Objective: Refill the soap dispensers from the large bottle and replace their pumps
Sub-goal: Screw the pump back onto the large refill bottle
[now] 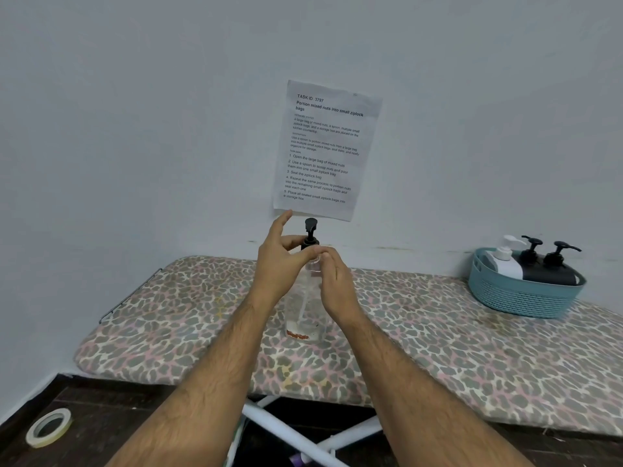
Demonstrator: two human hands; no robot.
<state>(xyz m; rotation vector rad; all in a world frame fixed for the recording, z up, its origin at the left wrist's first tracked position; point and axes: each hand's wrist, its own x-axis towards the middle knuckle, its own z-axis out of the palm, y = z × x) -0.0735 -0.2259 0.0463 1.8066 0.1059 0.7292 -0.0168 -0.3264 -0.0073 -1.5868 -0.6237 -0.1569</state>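
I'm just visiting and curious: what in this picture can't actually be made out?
- Head view: the clear dispenser's neck, behind the left hand and right hand; pump collar tightness unknowable.
- Bottles in the blue basket: lower parts behind its wall, fill levels hidden.
- Paper on the wall: smallest print blurred.
- Ironing board: right end cut off.

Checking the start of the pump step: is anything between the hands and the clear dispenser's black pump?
Nothing visible. The left hand and right hand already meet at the black pump collar on the clear plastic dispenser bottle.
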